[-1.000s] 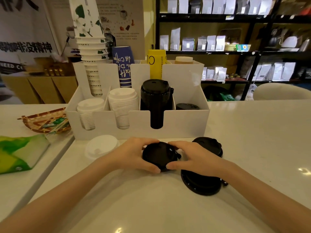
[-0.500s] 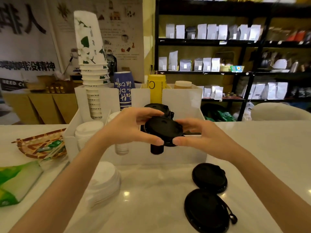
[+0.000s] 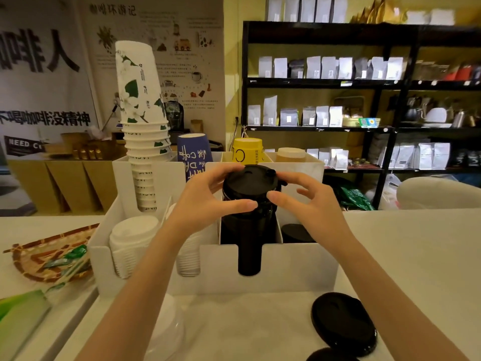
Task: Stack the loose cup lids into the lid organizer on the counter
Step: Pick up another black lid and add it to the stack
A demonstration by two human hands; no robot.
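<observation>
A black cup lid (image 3: 250,178) sits on top of the tall stack of black lids (image 3: 248,252) in the third front compartment of the white lid organizer (image 3: 294,267). My left hand (image 3: 205,196) grips its left edge, thumb in front and fingers on top. My right hand (image 3: 312,201) touches its right edge with thumb and fingertips, the other fingers spread. One loose black lid (image 3: 343,321) lies on the counter at the lower right, with part of another black lid (image 3: 330,356) at the bottom edge. Loose white lids (image 3: 166,334) lie blurred under my left forearm.
White lid stacks (image 3: 130,238) fill the organizer's left compartments and a short black stack (image 3: 296,233) the right one. Paper cup stacks (image 3: 141,113) rise from its back row. A woven tray (image 3: 46,256) and a green packet (image 3: 20,313) lie at the left.
Both hands lifted the black lid off the counter, carried it up and forward, and now hold it on top of the black stack in the organizer. My view moved closer.
</observation>
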